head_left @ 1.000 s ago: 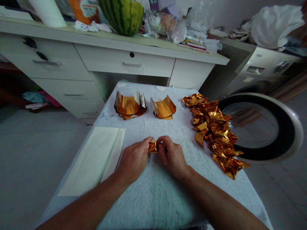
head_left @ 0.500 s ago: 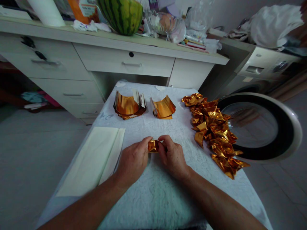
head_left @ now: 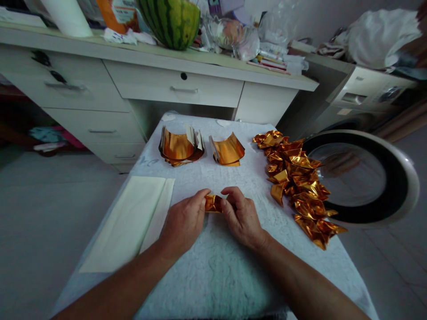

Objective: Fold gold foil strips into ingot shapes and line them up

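Between my hands, near the middle of the cloth-covered table, is a small folded piece of gold foil paper (head_left: 212, 203). My left hand (head_left: 186, 221) pinches its left end between thumb and fingers. At its right end, my right hand (head_left: 243, 216) grips with thumb and curled fingers. Beyond them lie two curved stacks of gold foil sheets, a larger one (head_left: 179, 146) on the left and a smaller one (head_left: 229, 150) on the right. A heap of folded gold foil pieces (head_left: 302, 171) runs along the table's right side.
Folded white paper (head_left: 125, 222) lies on the table's left side. Behind the table (head_left: 213, 275) stands a white drawer unit (head_left: 173, 84) with a watermelon (head_left: 170, 22) on top. An open washing machine door (head_left: 400, 178) is close to the right edge.
My right thumb has shifted at the foil's right end, and more of the foil shows between my hands. The stacks and heap stay as they were.
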